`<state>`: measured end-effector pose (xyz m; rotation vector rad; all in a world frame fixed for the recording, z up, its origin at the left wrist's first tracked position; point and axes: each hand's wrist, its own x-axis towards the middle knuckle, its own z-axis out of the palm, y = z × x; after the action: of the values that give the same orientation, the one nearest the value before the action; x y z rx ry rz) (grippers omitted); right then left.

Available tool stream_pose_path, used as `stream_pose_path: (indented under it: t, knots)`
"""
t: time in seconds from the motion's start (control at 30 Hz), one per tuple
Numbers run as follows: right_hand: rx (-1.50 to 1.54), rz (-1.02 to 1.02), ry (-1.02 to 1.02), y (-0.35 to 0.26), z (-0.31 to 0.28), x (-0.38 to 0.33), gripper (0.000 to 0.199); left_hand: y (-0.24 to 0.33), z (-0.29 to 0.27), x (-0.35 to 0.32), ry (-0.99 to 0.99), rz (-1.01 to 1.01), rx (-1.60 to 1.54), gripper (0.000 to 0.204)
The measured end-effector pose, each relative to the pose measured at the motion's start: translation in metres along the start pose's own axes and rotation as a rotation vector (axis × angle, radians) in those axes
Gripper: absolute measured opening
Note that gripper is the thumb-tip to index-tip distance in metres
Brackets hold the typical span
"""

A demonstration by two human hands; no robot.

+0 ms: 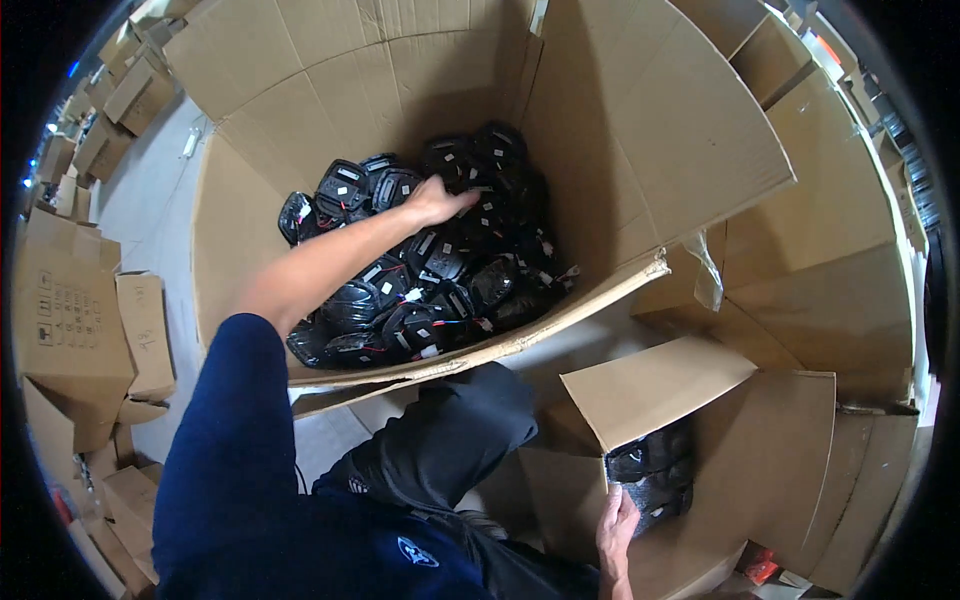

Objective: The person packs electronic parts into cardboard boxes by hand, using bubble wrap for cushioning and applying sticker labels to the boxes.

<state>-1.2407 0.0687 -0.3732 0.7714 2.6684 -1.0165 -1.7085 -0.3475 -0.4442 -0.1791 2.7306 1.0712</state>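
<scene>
My left hand (438,203) reaches into a very large cardboard box (330,65), over a heap of black plastic housings (440,255) with thin coloured wires and white plugs. Its fingers are smeared and partly lost against the dark parts, so a grip cannot be made out. Lower right, my right hand (618,515) is closed at the edge of a smaller open carton (665,390), fingers pointing up along its rim. Inside that carton lie more black housings (668,450), some in clear wrapping.
The big box's torn front rim (520,345) runs between me and the heap. A tall cardboard panel (830,200) stands at right, with a clear plastic scrap (708,270) hanging near it. Cartons (75,320) line the left, beside grey floor (150,180). My bent knee (490,410) is below the rim.
</scene>
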Motion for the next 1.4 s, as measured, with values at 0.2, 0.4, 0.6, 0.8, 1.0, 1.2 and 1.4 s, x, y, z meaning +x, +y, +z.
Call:
stream_pose_path:
  t: [0.2,0.4,0.6,0.8,1.0,1.2,1.4]
  knots:
    - [0.11,-0.064,0.131,0.011,0.014,-0.001,0.04,-0.083,0.038,0.014,-0.392,-0.176,-0.308,0.067]
    - [0.16,-0.029,0.114,0.023,0.02,-0.001,0.041,-0.111,0.063,-0.001,-0.163,-0.168,-0.363,0.078]
    - [0.195,-0.045,0.169,0.012,0.027,-0.003,0.044,-0.075,0.036,-0.007,-0.366,-0.054,-0.359,0.066]
    - [0.242,0.024,0.156,-0.01,0.021,-0.006,0.039,-0.082,0.007,-0.019,-0.241,0.178,-0.317,0.056]
    - [0.398,-0.166,0.208,-0.072,-0.006,0.007,0.017,-0.067,-0.034,-0.015,-0.319,0.17,-0.486,0.035]
    - [0.241,-0.816,0.388,-0.267,-0.039,-0.003,0.02,0.061,-0.127,-0.099,-0.026,0.5,-0.325,0.033]
    - [-0.468,-0.982,0.717,-0.362,-0.044,0.02,0.069,0.216,-0.15,-0.233,0.132,0.873,-0.351,0.034]
